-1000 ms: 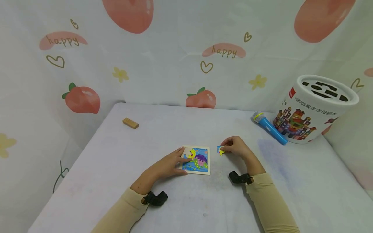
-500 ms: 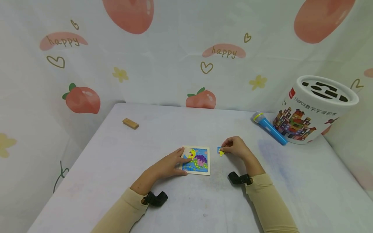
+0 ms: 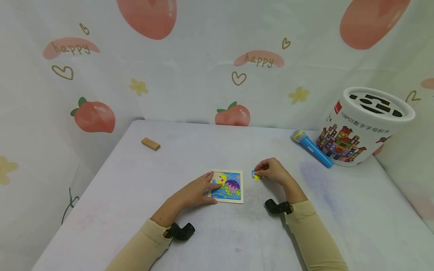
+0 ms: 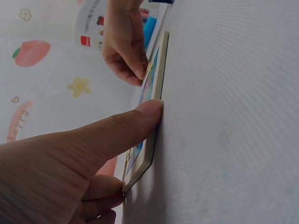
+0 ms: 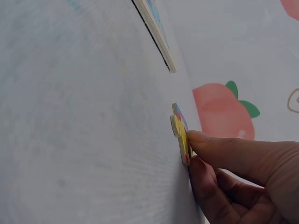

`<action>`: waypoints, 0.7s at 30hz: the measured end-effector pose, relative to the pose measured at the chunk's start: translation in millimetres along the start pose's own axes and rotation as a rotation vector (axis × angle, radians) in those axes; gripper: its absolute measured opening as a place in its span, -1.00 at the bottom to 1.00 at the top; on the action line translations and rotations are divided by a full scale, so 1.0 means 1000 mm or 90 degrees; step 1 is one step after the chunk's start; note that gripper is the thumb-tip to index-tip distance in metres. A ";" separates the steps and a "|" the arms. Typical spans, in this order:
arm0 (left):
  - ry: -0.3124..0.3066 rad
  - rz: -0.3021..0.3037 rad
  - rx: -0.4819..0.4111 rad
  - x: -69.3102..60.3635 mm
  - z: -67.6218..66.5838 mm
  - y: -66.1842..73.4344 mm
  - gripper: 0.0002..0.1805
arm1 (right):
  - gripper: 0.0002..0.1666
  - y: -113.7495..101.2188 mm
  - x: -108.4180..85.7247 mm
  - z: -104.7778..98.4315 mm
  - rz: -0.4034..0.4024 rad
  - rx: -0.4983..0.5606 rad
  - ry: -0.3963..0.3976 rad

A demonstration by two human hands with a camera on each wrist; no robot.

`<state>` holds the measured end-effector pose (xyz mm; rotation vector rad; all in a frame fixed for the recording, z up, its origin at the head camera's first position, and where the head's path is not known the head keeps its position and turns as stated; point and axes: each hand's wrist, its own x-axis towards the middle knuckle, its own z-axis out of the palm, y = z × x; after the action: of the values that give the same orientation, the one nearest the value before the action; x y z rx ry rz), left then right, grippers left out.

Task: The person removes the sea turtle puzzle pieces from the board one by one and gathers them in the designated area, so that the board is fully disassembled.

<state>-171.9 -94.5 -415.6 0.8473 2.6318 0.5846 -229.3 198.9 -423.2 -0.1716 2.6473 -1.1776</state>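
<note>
Your hands are apart. Your left hand [image 3: 193, 192] rests spread on the puzzle board [image 3: 230, 201], thumb at its near edge. Your right hand [image 3: 275, 172] pinches a puzzle piece [image 5: 179, 127] on the side facing your left. Beyond your right hand lies a microphone [image 3: 313, 150] beside a tub [image 3: 352, 141]; beyond your left, a wooden block [image 3: 150, 143].

That square puzzle board in its pale wooden frame [image 3: 242, 188] is mostly blue, with a yellow, purple and pink figure. Just right of the board I see a small flat blue-and-yellow puzzle piece [image 5: 180, 130]; farther right, a blue toy microphone [image 3: 315, 151], grey-headed and yellow-banded. Behind the board, the white fabric backdrop [image 3: 190, 98] carries coral peaches, yellow flowers and gold hearts.
</note>
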 end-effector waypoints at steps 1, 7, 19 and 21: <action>-0.001 -0.001 0.003 0.000 0.000 0.000 -0.38 | -0.82 0.000 0.000 0.000 0.002 -0.002 -0.002; -0.001 -0.003 0.021 0.002 0.000 0.002 -0.39 | -0.81 -0.004 0.001 -0.003 0.005 -0.006 -0.025; -0.007 -0.001 0.058 0.008 -0.001 0.007 -0.36 | -0.80 -0.012 0.003 -0.004 -0.013 -0.025 -0.027; -0.010 -0.002 0.058 0.010 -0.001 0.008 -0.34 | -0.79 -0.017 0.005 -0.002 -0.020 -0.028 -0.028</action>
<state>-175.9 -82.3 -412.8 0.8700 2.6617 0.4586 -234.4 188.2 -410.4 -0.2453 2.6424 -1.1131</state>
